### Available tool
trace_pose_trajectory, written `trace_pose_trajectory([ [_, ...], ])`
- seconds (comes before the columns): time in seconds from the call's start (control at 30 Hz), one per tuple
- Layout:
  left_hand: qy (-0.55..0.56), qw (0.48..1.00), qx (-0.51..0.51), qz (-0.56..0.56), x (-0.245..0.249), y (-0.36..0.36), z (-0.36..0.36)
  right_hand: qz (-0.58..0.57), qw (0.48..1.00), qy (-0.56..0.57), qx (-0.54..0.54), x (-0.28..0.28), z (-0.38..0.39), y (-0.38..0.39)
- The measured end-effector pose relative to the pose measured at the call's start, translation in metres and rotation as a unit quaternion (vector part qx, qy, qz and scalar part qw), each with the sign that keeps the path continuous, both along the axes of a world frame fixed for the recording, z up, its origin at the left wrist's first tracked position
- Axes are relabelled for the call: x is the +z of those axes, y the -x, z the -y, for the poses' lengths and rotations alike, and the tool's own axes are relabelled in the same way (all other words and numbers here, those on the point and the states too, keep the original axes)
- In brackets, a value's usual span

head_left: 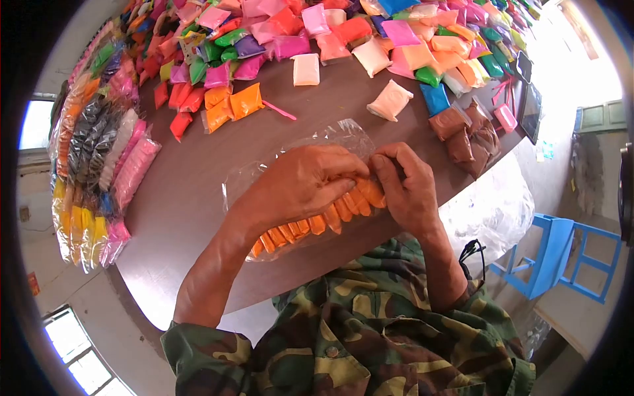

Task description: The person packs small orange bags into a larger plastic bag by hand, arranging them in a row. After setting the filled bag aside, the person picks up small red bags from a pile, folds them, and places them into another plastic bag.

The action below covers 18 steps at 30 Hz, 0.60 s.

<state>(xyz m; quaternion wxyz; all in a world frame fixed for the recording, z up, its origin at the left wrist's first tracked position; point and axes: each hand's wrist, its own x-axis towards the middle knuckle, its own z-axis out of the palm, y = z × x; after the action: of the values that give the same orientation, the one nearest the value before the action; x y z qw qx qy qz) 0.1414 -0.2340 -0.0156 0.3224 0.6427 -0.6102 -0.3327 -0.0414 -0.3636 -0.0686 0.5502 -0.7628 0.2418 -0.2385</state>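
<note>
A row of small orange packets (317,223) lies side by side on a clear plastic bag (343,132) near the table's front edge. My left hand (310,175) arches over the row from the left, its fingers curled and pressed on the packets towards the right end. At that right end my right hand (406,185) pinches with thumb and forefinger beside the last packet; what lies between these fingertips is too small to make out. The two hands are close together, and my left hand hides the upper part of the row.
Many colourful packets (284,46) are heaped along the table's (198,158) far side. Filled long bags (99,145) stand at the left. Brown packets (469,135) and a dark tablet (530,112) lie right. Beyond are clear plastic (492,204) and a blue stool (548,254).
</note>
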Motion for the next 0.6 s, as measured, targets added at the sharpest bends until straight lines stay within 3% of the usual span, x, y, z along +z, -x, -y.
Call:
trace_pose_trajectory([
  [0.2, -0.009, 1.000, -0.024, -0.017, 0.005, -0.007, 0.002, 0.025, 0.999, -0.035, -0.018, -0.007, 0.001, -0.002],
  [0.3, 0.006, 1.000, -0.018, -0.021, 0.002, -0.005, 0.005, 0.018, 0.999, 0.039, -0.029, -0.007, 0.002, -0.005],
  [0.47, -0.007, 0.999, -0.041, -0.020, -0.003, -0.009, 0.005, 0.002, 0.997, 0.068, -0.021, -0.010, 0.002, -0.007],
  [0.6, -0.026, 0.999, 0.035, -0.025, -0.001, -0.001, 0.005, 0.000, 0.995, 0.098, -0.030, -0.012, -0.001, -0.010],
])
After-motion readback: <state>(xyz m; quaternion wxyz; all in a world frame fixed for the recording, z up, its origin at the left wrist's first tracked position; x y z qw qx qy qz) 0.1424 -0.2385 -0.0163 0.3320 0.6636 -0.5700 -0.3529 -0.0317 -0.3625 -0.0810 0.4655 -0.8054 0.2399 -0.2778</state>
